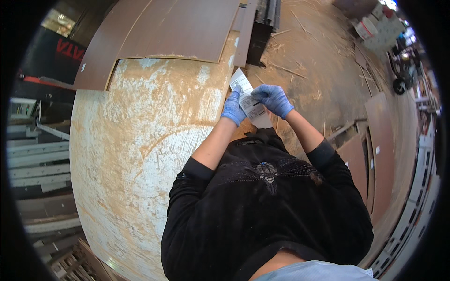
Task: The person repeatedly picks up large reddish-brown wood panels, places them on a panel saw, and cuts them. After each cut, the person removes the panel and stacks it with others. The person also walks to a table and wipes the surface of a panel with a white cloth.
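A long strip of white printed labels (256,112) hangs in front of me, beside the table's right edge. My left hand (233,108), in a blue glove, grips the strip along its left side with the thumb on top. My right hand (274,99), gloved in the same blue, has its fingers closed in a pinch at the strip's right edge. The strip's lower end droops toward my black top. Just left of my hands lies the worn worktable (140,126), its pale surface scuffed and dusted with sawdust.
Brown panels (178,28) cover the table's far end. More brown panels (354,164), some with small white stickers, stand at the right. Wood scraps (290,70) litter the floor. A white bucket (365,29) and a wheeled cart (400,85) are far right; metal profiles (40,161) lie left.
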Demonstrator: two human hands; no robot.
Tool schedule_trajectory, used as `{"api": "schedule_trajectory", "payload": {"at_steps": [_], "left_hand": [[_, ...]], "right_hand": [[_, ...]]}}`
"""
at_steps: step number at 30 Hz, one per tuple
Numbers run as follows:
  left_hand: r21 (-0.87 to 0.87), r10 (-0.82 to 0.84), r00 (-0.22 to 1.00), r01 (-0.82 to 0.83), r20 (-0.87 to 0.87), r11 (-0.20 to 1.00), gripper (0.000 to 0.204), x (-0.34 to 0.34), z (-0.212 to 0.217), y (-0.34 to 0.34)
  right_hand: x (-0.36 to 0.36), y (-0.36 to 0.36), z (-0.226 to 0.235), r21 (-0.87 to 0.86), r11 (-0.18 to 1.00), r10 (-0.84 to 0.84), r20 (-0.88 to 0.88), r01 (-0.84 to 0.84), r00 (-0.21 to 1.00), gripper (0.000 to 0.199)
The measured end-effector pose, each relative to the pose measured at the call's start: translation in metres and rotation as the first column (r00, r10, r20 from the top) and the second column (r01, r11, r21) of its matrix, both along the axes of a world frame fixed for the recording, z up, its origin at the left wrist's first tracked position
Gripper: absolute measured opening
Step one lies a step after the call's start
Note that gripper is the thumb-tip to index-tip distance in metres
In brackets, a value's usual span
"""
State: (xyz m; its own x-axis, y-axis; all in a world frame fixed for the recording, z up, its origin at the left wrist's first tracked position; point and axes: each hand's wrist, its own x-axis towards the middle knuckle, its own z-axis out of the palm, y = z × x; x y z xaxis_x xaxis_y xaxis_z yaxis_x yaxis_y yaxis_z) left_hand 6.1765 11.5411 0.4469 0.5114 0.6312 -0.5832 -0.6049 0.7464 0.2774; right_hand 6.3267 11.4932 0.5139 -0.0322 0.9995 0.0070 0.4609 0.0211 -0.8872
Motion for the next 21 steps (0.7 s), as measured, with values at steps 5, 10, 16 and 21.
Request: {"api": "schedule_trajectory", "payload": {"at_steps": [5, 10, 16, 21], "left_hand": [[-0.044, 0.272, 0.955, -0.268, 0.123, 0.962, 0.047, 0.039, -0.042, 0.066], [-0.111, 0.565, 0.82, -0.572, -0.091, 0.813, 0.041, 0.081, -0.045, 0.068], [0.109, 0.865, 0.369, -0.898, -0.342, 0.426, 0.036, 0.096, -0.048, 0.05], [0.166, 0.889, 0.214, -0.939, -0.405, 0.302, 0.033, 0.083, -0.046, 0.041]], "right_hand": [[0.034, 0.101, -0.026, -0.026, 0.98, 0.191, -0.103, -0.195, 0.976, 0.017], [0.068, 0.166, -0.051, 0.014, 0.876, 0.476, 0.124, -0.481, 0.871, 0.03], [0.058, 0.197, -0.056, -0.022, 0.645, 0.75, 0.207, -0.763, 0.628, 0.024], [0.029, 0.199, -0.055, 0.038, 0.461, 0.859, 0.231, -0.887, 0.457, 0.014]]}}
